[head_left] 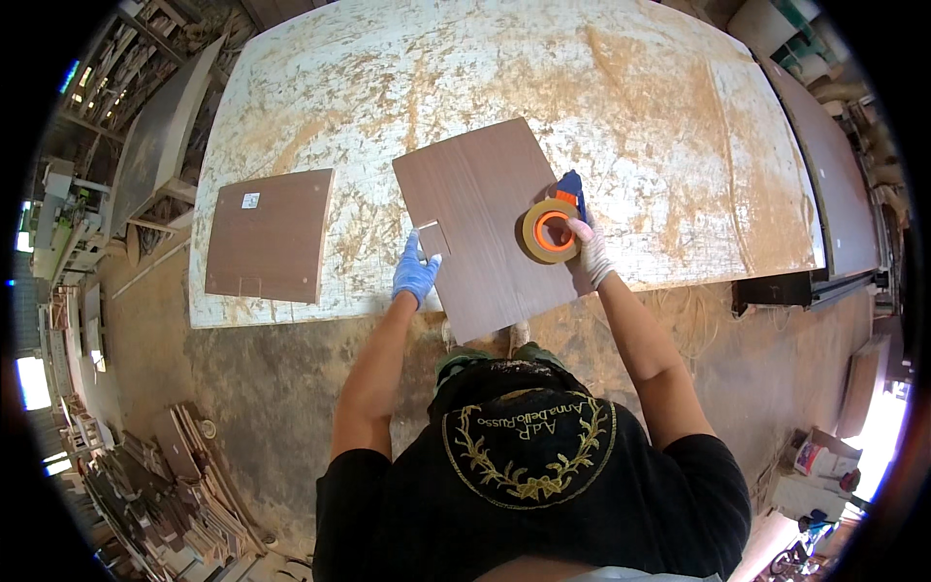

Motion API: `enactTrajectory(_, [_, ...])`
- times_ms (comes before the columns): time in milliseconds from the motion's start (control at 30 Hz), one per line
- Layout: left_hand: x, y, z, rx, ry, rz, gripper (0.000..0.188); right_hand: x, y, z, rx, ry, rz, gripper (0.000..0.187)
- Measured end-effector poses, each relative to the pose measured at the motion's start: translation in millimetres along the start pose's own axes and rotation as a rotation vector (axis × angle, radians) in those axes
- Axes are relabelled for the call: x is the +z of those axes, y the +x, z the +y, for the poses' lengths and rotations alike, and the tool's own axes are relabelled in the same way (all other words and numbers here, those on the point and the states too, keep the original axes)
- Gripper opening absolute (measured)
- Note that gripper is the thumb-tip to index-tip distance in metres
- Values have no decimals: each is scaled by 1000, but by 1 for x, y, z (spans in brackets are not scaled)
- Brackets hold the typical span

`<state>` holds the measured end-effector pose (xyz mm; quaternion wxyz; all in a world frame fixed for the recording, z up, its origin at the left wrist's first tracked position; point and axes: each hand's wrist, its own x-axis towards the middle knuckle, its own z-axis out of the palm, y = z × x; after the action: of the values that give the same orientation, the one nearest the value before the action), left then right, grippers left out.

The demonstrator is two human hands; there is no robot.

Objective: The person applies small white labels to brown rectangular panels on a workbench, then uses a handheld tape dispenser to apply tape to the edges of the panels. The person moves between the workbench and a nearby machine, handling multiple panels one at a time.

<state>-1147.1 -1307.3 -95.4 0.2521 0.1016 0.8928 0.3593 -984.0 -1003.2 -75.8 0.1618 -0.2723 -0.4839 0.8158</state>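
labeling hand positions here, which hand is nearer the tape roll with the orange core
Right. The right hand holds the tape roll at its right side; the left hand is apart from it, at the left edge of the brown panel.

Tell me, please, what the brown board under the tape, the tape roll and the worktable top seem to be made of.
Brown board: wood or wood-look laminate, apparently matte; fine straight grain shows.
Tape roll: tan film or paper, finish unclear; the orange ring inside looks like smooth plastic.
Worktable top: possibly painted wood; worn white patches over tan, but dust could hide its true surface.
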Motion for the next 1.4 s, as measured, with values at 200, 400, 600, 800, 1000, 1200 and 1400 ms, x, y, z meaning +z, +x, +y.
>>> enactTrajectory(200, [36,-32,-21,129,-131,36,89,-10,31,-8,-101,-177,10,57])
enactTrajectory(400, [44,-90,0,-11,2,-106,88,-21,68,-28,-104,-496,-81,52])
enactTrajectory(600, [-19,-67,13,702,503,22,57,22,-12,-41,62,-93,-22,40])
enactTrajectory(800, [-24,-17,50,905,842,-406,49,37,-81,6,46,208,125,32])
enactTrajectory(1000, [-17,-10,71,938,976,-469,50,35,-88,32,-134,172,209,36])
enactTrajectory(1200, [-13,0,64,1101,1032,-453,54,38,-91,35,-173,79,236,43])
enactTrajectory(1400, [-17,4,74,1149,1043,-560,52,38,-92,35,-191,74,224,45])
